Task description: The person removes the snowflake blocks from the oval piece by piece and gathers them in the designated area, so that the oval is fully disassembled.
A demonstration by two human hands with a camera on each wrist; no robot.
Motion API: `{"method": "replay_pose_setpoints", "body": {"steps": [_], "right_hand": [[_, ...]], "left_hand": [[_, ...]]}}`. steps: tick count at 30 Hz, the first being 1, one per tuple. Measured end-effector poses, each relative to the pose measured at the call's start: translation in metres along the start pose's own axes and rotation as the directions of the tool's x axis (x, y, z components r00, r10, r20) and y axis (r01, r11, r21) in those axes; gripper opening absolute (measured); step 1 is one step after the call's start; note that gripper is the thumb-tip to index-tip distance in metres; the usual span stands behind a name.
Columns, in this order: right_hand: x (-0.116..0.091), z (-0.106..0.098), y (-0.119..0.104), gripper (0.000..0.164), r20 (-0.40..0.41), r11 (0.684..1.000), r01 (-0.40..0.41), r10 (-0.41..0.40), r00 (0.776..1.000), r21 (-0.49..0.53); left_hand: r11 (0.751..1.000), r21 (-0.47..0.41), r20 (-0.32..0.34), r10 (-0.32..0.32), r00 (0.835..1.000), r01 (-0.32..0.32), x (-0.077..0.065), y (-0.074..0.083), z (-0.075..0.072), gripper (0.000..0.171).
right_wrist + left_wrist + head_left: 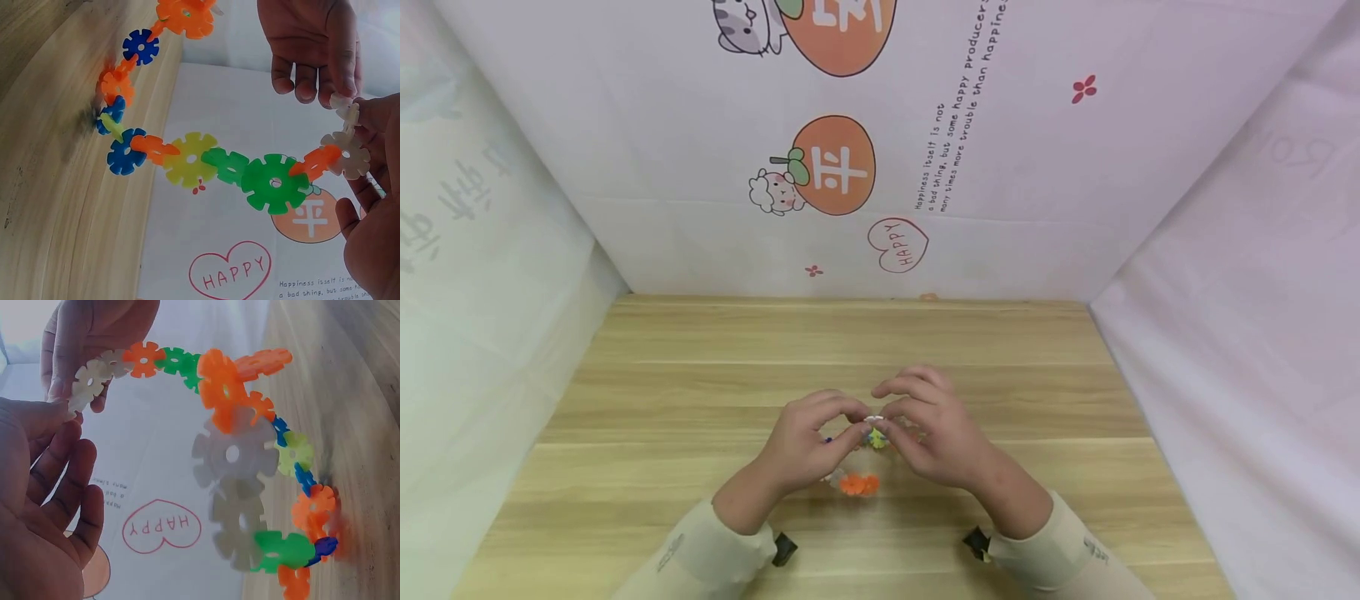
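Observation:
A chain of interlocking notched plastic discs (275,182) in orange, green, yellow, blue and white hangs in a curve below both hands. At its top, my left hand (808,437) pinches a white disc (90,381) between thumb and index finger. Facing it, my right hand (936,429) pinches the white pieces at the same spot, its fingertips meeting the left's. Farther down in the left wrist view are an orange disc (144,359) and a yellow one (294,453). The fingers partly hide the joint between the white discs.
Below the hands lies a wood-grain table (700,333). A white printed sheet (1000,167) stands upright along its far edge, and pale cloth walls (1247,292) rise at both sides. The lower orange discs (857,485) hang close over the tabletop.

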State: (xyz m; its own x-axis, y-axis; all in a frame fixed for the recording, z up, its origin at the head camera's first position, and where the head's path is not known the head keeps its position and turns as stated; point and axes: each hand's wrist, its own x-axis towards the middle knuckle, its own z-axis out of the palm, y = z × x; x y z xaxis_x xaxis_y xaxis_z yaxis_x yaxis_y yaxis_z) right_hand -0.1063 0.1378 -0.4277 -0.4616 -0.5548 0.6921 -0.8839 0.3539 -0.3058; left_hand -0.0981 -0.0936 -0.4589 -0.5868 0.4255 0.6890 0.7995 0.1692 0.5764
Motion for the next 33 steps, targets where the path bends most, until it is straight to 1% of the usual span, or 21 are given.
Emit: {"method": "replay_pose_setpoints", "body": {"steps": [3,7,10,14,16,18,21,23,28,33], "right_hand": [[0.000,0.000,0.001,0.010,0.000,1.000,-0.006,0.006,1.000,0.005],[-0.004,-0.001,0.003,0.012,0.000,1.000,-0.017,0.017,1.000,0.018],[-0.009,-0.003,0.006,0.024,0.018,0.998,-0.055,0.055,0.998,0.041],[-0.017,-0.004,0.011,0.042,0.079,0.988,-0.134,0.127,0.989,0.081],[-0.019,-0.004,0.012,0.045,0.109,0.983,-0.156,0.145,0.983,0.096],[-0.020,-0.004,0.012,0.042,0.129,0.980,-0.167,0.153,0.980,0.109],[-0.020,-0.002,0.011,0.036,0.137,0.979,-0.170,0.154,0.979,0.115],[-0.020,-0.001,0.010,0.032,0.130,0.978,-0.171,0.156,0.979,0.119],[-0.021,0.002,0.010,0.030,0.098,0.976,-0.165,0.152,0.983,0.140],[-0.022,0.004,0.011,0.029,0.073,0.977,-0.147,0.137,0.988,0.157]], "left_hand": [[1.000,-0.014,-0.013,0.001,1.000,-0.001,0.002,0.000,0.002,0.018],[0.999,-0.017,-0.030,-0.029,0.999,0.029,0.002,0.001,0.003,0.014],[0.998,-0.023,-0.036,-0.058,0.998,0.058,0.001,0.002,0.003,0.013],[0.997,-0.026,-0.034,-0.080,0.996,0.079,0.000,0.002,0.003,0.015],[0.996,-0.031,-0.037,-0.087,0.996,0.086,-0.001,0.002,0.003,0.016],[0.995,-0.037,-0.043,-0.093,0.995,0.091,-0.002,0.002,0.004,0.016],[0.994,-0.046,-0.052,-0.101,0.994,0.099,-0.002,0.002,0.004,0.016],[0.993,-0.044,-0.051,-0.108,0.993,0.106,-0.002,0.003,0.004,0.017],[0.993,-0.025,-0.041,-0.116,0.992,0.115,-0.003,0.003,0.004,0.015],[0.995,-0.016,-0.045,-0.097,0.994,0.096,-0.003,0.003,0.004,0.010]]}}
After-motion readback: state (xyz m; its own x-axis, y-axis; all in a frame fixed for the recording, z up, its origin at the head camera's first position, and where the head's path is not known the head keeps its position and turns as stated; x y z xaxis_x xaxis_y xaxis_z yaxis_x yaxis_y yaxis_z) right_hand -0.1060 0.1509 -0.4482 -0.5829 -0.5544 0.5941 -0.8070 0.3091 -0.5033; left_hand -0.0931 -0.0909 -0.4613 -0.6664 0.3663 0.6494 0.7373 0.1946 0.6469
